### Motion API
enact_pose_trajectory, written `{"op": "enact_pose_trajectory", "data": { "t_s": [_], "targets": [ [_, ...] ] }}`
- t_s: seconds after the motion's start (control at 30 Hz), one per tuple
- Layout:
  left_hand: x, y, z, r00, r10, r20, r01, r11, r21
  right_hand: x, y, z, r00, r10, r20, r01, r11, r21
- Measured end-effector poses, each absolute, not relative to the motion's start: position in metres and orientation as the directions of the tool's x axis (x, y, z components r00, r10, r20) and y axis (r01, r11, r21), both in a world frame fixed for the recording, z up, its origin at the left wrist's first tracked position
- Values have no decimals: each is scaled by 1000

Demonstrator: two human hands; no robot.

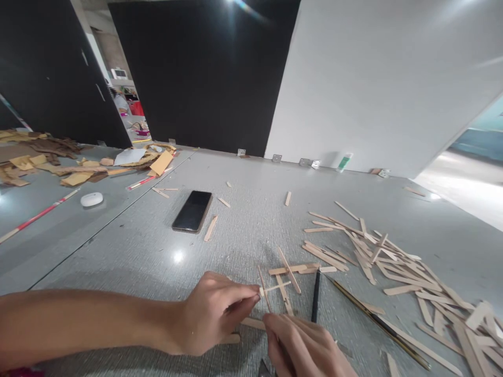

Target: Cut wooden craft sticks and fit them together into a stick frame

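Left hand (214, 313) has its thumb and fingertips pinched together on the near end of a pale wooden strip (278, 286), which points rightward. Right hand (304, 345), close beside it, is curled around the lower end of a thin brownish stick (261, 277) that rises past the left fingertips. Strip and stick cross in view; whether they touch cannot be told.

Just beyond the right hand, loose craft sticks overlap, one slanted stick (289, 269) lying across a level one (277, 270). A black pen (316, 299) stands in the way right behind that hand's knuckles, and a gold-and-black pen-like tool (383, 322) lies to its right, against a spread-out heap of craft sticks (408, 277). Ahead of the left hand lies a smartphone (192, 210) on the grey bench (243, 214); farther left are a white earbud case (91, 199) and torn brown scraps (74, 178). Black panel (204, 78) and white panel (365, 78) wall off the far side.

The right palm is cut off by the lower edge, as is a dark pointed object (264, 369) beside it, too little shown to name. The left hand partly covers another stick (231, 339) beneath it.
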State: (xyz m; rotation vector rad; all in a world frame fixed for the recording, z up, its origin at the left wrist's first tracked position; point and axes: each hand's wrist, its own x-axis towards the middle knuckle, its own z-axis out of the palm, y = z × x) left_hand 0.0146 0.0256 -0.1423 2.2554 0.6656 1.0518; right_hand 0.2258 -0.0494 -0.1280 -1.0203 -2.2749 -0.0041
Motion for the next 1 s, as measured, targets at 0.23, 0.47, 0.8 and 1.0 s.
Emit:
{"op": "enact_pose_trajectory", "data": {
  "t_s": [0.23,0.47,0.8,1.0],
  "targets": [
    [17,26,-130,559,708,433,179,-612,770,226,-43,-131,-375,784,495,723,581,-373],
    [17,35,-117,622,763,176,-15,-213,977,227,-42,-130,-197,879,434,723,429,-542],
    [20,39,-121,719,690,86,-212,99,972,226,-43,-130,-292,838,460,707,513,-486],
    [18,39,-123,700,709,90,-178,51,983,227,-42,-131,-293,834,467,690,522,-500]
  ]
}}
